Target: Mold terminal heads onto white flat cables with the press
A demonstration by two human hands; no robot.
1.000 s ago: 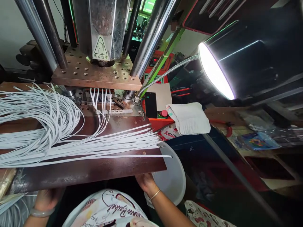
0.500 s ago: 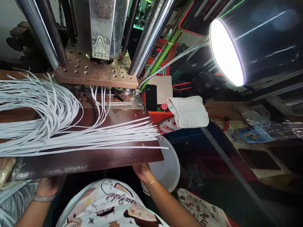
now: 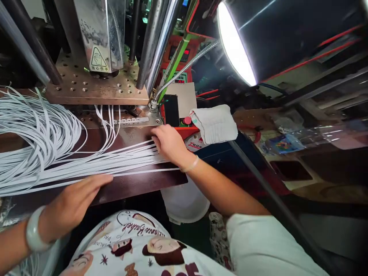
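A bundle of long, thin, flat white cords [image 3: 109, 163] lies across the dark red-brown work board [image 3: 140, 184]. My right hand [image 3: 169, 143] is over their right ends, with the fingers bent down and the fingertips partly hidden. Whether it grips any cords cannot be made out. Stretched fingers of my left hand [image 3: 76, 199] lie along the near side of the bundle, above the board's front edge, holding nothing visible. A few cords run up under the press plate [image 3: 97, 100], beside a pale slotted strip [image 3: 133, 120].
A press head with a hand-warning sign [image 3: 99, 57] stands between steel posts. At the right are a lit lamp [image 3: 235, 46], a folded white cloth [image 3: 215, 124], a phone [image 3: 171, 110] and a red button [image 3: 187, 120]. A white bucket [image 3: 186, 203] stands below the board.
Both hands have come up from below the board's front edge. The right now covers the cords' right ends, the left lies beside the bundle. The view has shifted to the right.
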